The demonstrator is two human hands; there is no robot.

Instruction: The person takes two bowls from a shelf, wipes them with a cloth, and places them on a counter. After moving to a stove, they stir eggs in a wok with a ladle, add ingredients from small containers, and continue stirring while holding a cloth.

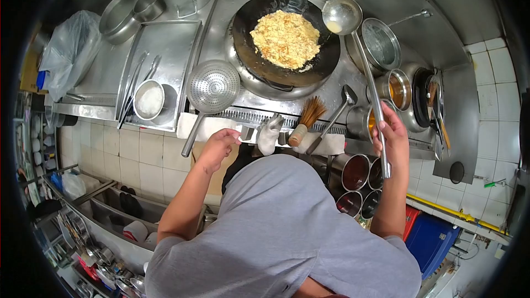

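My right hand [391, 132] is wrapped around the long metal handle of a ladle [342, 15]. The ladle's bowl hangs at the right rim of a black wok [243, 38], with a little pale yellow matter in it. A flat, broken mass of yellow cooked egg [285, 40], browned in places, lies in the wok. In front of the counter, my left hand [220, 146] has its fingers curled together, right by a folded white cloth [200, 126]; I cannot tell what is between its fingertips. Nearby, a perforated skimmer [213, 86] lies with its handle over the front edge.
A white bowl of white granules [149, 101] stands left on a metal tray [160, 38]. Along the front edge lie a bamboo brush [309, 118], a bundled white cloth [269, 137] and a wok spatula [337, 116]. Metal pots, including one under a strainer [381, 44], stand right.
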